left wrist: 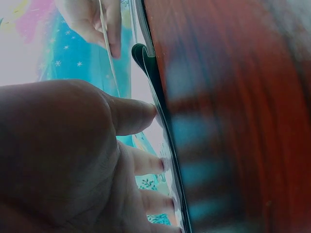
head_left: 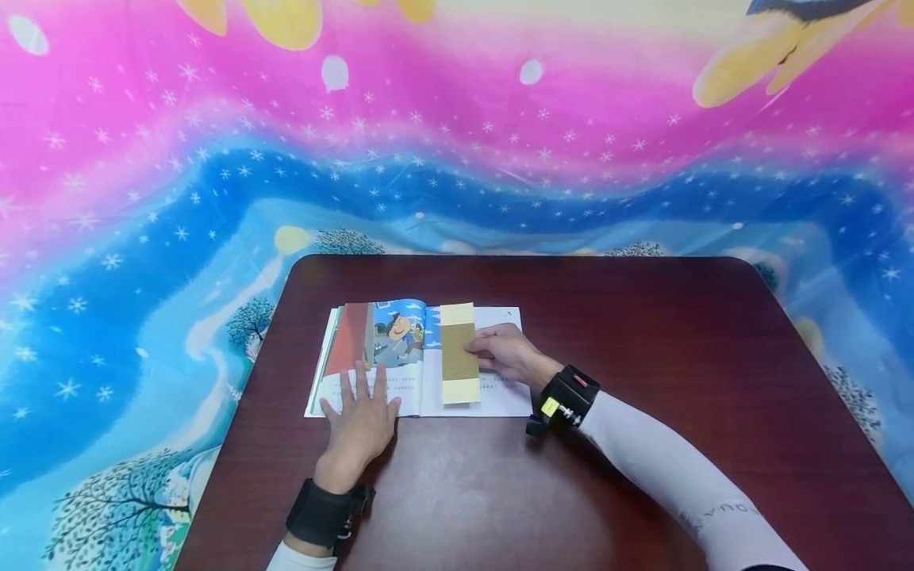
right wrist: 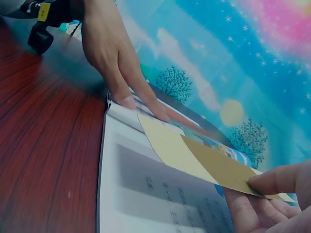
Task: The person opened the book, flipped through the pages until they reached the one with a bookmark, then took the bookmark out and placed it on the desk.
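An open picture book (head_left: 396,388) lies on the table, with coloured drawings above printed text. My left hand (head_left: 362,428) rests on its left page, fingers spread and straight, the thumb near the lower edge. Over the right page, close to the fold, my right hand (head_left: 510,353) pinches a flat card strip (head_left: 459,353) by its right edge. This strip is pale yellow at both ends with a darker tan band across the middle. In the right wrist view the thumb lies on top of the strip (right wrist: 216,162) and the other fingers are underneath, above the page.
The dark reddish-brown wooden table (head_left: 643,341) extends around the book on all sides. Behind it hangs a cloth backdrop (head_left: 457,174) in pink and blue with snowflakes and trees. A black wrist strap (head_left: 569,394) with a camera is on each wrist.
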Demonstrator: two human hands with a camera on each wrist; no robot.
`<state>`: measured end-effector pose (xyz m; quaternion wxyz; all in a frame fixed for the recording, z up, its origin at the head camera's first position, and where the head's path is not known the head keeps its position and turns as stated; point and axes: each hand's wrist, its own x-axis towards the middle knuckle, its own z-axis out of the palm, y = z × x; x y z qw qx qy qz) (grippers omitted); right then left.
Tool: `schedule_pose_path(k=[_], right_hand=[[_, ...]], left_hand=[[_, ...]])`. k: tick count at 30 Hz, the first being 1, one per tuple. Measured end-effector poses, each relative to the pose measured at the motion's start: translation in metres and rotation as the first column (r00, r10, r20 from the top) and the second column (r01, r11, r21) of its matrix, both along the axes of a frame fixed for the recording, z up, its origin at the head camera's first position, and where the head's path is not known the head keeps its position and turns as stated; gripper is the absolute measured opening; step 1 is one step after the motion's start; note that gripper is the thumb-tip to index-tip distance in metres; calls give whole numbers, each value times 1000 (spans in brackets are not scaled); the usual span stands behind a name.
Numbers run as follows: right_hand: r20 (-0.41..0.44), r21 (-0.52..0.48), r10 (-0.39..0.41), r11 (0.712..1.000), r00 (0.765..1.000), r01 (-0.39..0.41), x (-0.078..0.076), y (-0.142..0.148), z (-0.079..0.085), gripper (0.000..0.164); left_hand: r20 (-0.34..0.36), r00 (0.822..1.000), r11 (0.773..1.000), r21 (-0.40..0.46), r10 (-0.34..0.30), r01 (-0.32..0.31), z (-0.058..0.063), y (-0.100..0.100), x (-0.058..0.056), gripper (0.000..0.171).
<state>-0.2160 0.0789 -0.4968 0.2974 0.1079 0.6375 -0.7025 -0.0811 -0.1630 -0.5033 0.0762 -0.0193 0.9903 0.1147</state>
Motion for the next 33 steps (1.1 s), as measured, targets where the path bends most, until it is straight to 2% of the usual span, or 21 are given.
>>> schedule_pose_path(k=[9,16,22,29,33], right_hand=[[-23,93,32,995,999,-30,1,46,23,35],[-69,38,40,999,997,-37,-1,82,37,41],[-73,27,35,999,997,-33,-2,115,33,38],[-86,135,11,991,996,1,1,154,23,21],[-111,189,24,982,994,-2,4,175,20,28]], left_hand=[[-18,1000,1000,6,-13,14,1,-2,-2,73],[-22,1000,1000,7,-9,9,1,-2,-1,73],[-17,1000,1000,8,-8,8,0,-3,0,73],[-8,1000,1000,19,-8,8,1,-3,-1,73],[1,1000,1000,16,-7,7,2,-2,-1,73]])
